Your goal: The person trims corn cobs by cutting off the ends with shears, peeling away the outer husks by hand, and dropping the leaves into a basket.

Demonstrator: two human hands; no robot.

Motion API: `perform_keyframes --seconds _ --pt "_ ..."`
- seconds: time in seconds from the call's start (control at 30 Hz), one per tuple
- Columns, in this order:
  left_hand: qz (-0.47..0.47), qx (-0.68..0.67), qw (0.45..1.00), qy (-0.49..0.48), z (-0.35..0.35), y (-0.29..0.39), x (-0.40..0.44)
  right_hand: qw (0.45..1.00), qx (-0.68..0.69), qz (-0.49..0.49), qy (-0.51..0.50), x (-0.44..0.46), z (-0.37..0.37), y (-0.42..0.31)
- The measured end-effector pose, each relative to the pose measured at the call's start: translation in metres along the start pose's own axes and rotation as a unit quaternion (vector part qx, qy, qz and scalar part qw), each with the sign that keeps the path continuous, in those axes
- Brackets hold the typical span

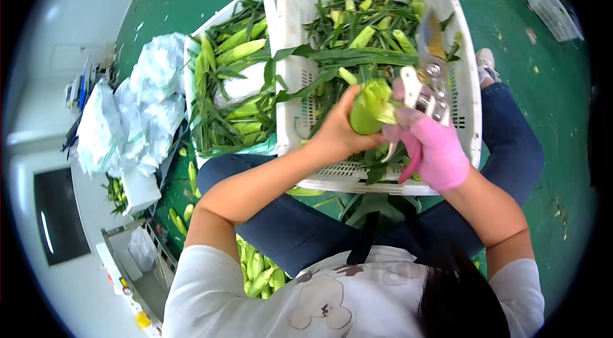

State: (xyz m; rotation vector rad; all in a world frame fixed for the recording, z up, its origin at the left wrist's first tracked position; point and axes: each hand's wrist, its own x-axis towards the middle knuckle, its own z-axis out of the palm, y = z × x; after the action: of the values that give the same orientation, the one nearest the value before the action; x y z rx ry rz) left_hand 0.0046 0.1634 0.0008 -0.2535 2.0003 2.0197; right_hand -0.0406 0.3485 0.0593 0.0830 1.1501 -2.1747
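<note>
My left hand (pixel 341 124) is bare and wrapped round a green ear of corn (pixel 367 108) whose leafy husk hangs over the white basket (pixel 290 82). Beside it, my right hand (pixel 434 146), in a pink glove, holds cutting tools: white-handled shears (pixel 412 88) and a broad metal blade (pixel 432 38) rise above it, and a red handle (pixel 414 158) shows below. The gloved fingertips touch the ear's side. Cut stalks and leaves (pixel 389 38) lie inside the basket.
A foam box (pixel 269 19) of husked corn stands left of the basket. Further left are pale plastic bags (pixel 156 70). More ears (pixel 262 274) lie beside my seat. Another crate (pixel 552 9) stands at the upper right.
</note>
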Motion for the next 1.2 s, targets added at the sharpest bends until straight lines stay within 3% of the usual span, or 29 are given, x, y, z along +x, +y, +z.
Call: perform_keyframes --seconds 0.1,0.23,0.33,0.37,0.4,0.43,0.53,0.63,0.67,0.7,0.77,0.8,0.87,0.93,1.0,1.03,1.07,1.1,1.2 --pt "0.001 -0.163 0.982 -0.098 0.009 -0.022 -0.001 0.999 -0.025 0.014 -0.02 -0.013 -0.001 -0.003" --pt "-0.028 -0.163 0.982 -0.096 0.008 -0.022 -0.005 1.0 0.005 0.005 -0.03 -0.016 -0.004 0.004" --pt "0.091 0.086 0.987 -0.098 -0.01 -0.015 0.002 0.998 0.065 0.0 -0.022 -0.009 -0.01 0.013" --pt "0.198 0.258 0.945 -0.038 -0.021 -0.008 0.003 0.994 0.101 0.008 -0.032 -0.002 -0.021 0.021" --pt "0.22 0.39 0.894 0.019 -0.033 0.001 0.0 0.989 0.137 0.019 -0.046 0.007 -0.035 0.027" --pt "0.234 0.459 0.854 0.074 -0.052 0.017 -0.01 0.984 0.152 0.025 -0.084 0.014 -0.044 0.024" --pt "0.23 0.577 0.725 0.298 -0.13 0.049 -0.066 0.988 0.127 0.064 -0.062 0.039 -0.077 0.021" --pt "0.077 0.608 0.621 0.49 -0.224 0.034 -0.18 0.98 0.169 0.085 -0.055 0.046 -0.086 0.021" --pt "-0.005 0.659 0.566 0.495 -0.25 0.014 -0.232 0.978 0.186 0.095 -0.027 0.044 -0.08 0.023" --pt "-0.067 0.68 0.558 0.47 -0.275 -0.015 -0.294 0.979 0.167 0.114 -0.032 0.046 -0.081 0.027" --pt "-0.287 0.707 0.472 0.442 -0.297 -0.098 -0.435 0.974 0.15 0.16 -0.052 0.052 -0.088 0.036" --pt "-0.422 0.657 0.46 0.423 -0.291 -0.134 -0.507 0.968 0.149 0.178 -0.091 0.055 -0.092 0.042" --pt "-0.586 0.548 0.427 0.418 -0.258 -0.189 -0.627 0.972 0.107 0.209 -0.003 0.052 -0.08 0.048" --pt "-0.757 0.438 0.303 0.379 -0.212 -0.204 -0.671 0.968 0.092 0.23 0.027 0.055 -0.084 0.057" --pt "-0.758 0.304 0.316 0.482 -0.201 -0.184 -0.647 0.97 0.058 0.234 0.0 0.063 -0.098 0.066" --pt "-0.694 0.334 0.401 0.496 -0.23 -0.207 -0.658 0.97 0.06 0.234 -0.005 0.063 -0.093 0.067" --pt "-0.62 0.36 0.481 0.505 -0.266 -0.227 -0.664 0.97 0.064 0.233 -0.008 0.064 -0.089 0.068" --pt "-0.503 0.487 0.501 0.508 -0.3 -0.23 -0.629 0.971 0.046 0.233 -0.008 0.068 -0.09 0.07" --pt "-0.22 0.498 0.64 0.543 -0.423 -0.18 -0.438 0.969 0.036 0.246 -0.009 0.076 -0.071 0.069"
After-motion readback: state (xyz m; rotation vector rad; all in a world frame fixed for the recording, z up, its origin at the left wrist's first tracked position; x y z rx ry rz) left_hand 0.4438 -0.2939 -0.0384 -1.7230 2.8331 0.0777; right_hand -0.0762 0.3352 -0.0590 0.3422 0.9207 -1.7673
